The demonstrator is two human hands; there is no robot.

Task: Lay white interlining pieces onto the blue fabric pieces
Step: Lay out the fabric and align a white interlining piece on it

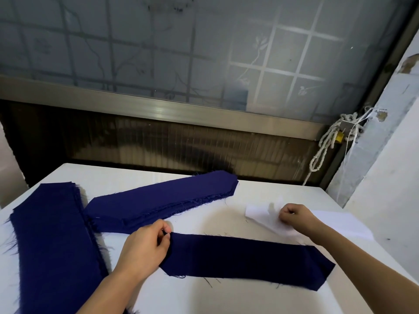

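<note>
Interlining pile sits at about 3 o'clock on the white table; right hand is on it, fingers curled in and pinching a sheet; left hand pinches the 9 o'clock end of the single blue piece lying near the front edge; two blue stacks, one at 9 o'clock and one towards 11.

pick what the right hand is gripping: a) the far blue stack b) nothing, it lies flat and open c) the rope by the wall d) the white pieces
d: the right hand is curled on the white pieces, lifting a bit of one, while the left hand pinches the end of the single blue strip.
</note>
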